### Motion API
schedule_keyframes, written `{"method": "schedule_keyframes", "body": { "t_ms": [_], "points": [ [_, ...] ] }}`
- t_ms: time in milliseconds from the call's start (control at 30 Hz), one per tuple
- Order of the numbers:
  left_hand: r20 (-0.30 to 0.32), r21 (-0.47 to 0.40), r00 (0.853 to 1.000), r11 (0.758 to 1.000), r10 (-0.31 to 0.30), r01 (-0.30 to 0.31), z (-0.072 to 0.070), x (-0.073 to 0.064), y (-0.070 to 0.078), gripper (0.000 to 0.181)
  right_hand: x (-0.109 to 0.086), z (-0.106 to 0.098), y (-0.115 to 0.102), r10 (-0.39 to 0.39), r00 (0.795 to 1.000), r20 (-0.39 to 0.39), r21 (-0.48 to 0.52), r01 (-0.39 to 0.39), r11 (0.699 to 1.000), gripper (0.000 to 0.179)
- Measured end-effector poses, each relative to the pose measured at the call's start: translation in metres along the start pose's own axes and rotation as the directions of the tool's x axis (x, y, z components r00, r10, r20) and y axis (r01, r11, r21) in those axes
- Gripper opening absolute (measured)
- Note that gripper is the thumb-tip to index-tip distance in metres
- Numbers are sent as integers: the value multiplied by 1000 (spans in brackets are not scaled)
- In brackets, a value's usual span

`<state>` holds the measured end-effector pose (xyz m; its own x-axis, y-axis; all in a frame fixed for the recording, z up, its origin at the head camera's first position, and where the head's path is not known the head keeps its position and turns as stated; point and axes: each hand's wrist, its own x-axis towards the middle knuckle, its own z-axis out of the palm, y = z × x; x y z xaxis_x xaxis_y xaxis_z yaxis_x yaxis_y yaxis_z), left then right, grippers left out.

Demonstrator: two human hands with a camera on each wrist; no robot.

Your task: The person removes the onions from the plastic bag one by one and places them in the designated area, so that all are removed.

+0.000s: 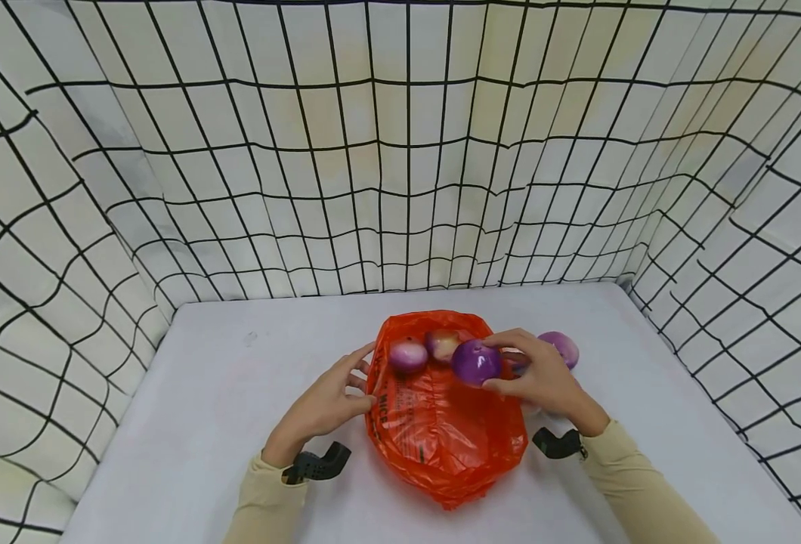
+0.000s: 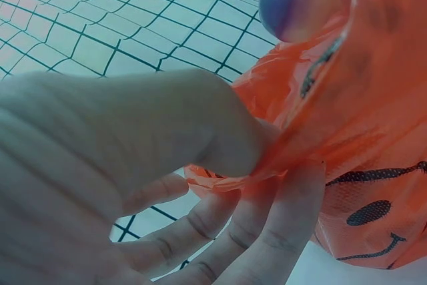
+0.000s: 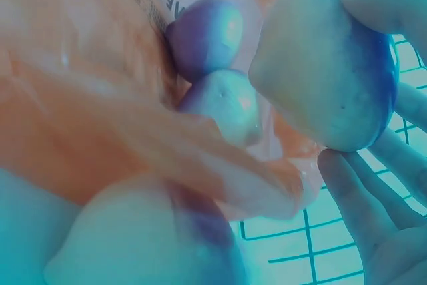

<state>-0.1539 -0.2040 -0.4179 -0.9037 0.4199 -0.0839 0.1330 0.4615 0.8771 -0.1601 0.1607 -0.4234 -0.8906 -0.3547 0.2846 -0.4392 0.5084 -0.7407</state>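
Clock places follow the head view, with 12 o'clock away from the person. At 9 o'clock the left hand (image 1: 323, 402) pinches the edge of the red bag (image 1: 434, 431) between thumb and bent fingers. That thin plastic could tear or slip free if tugged hard, letting the mouth sag. Inside, a small onion (image 1: 407, 356) lies towards 11 o'clock and a paler onion (image 1: 443, 344) at 12; a knock from above could roll either aside.

The held onion (image 1: 476, 363) is over the bag's mouth, about 1 o'clock from its middle; its height above the plastic is hard to tell. At 2 o'clock the right hand (image 1: 539, 370) grips it by the tips of thumb and fingers, spread to its width. Its glossy skin could slide out of so light a hold, or catch the rim. Beyond, at 2 o'clock, a loose onion (image 1: 560, 349) on the desk (image 1: 224, 393) could roll if the wrist brushes it.

The bag's mouth faces up, its long axis running roughly 11 to 5 o'clock. The held onion's purple end faces up, its pale tip apparently downward; being squat, it looks slightly longer across than tip to crown.
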Motion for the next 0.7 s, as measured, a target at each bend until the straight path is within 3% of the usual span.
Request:
{"method": "schedule_keyframes", "body": {
  "t_ms": [233, 700],
  "points": [
    [-2, 7, 1000, 1000, 1, -1, -1, 0, -1, 82, -5, -12, 7, 11, 1000, -16, 26, -11, 1000, 56],
    [-7, 12, 1000, 1000, -11, 11, 1, 0, 0, 82, -20, -35, 20, 92, 990, -110, -31, -96, 995, 59]
  ]
}}
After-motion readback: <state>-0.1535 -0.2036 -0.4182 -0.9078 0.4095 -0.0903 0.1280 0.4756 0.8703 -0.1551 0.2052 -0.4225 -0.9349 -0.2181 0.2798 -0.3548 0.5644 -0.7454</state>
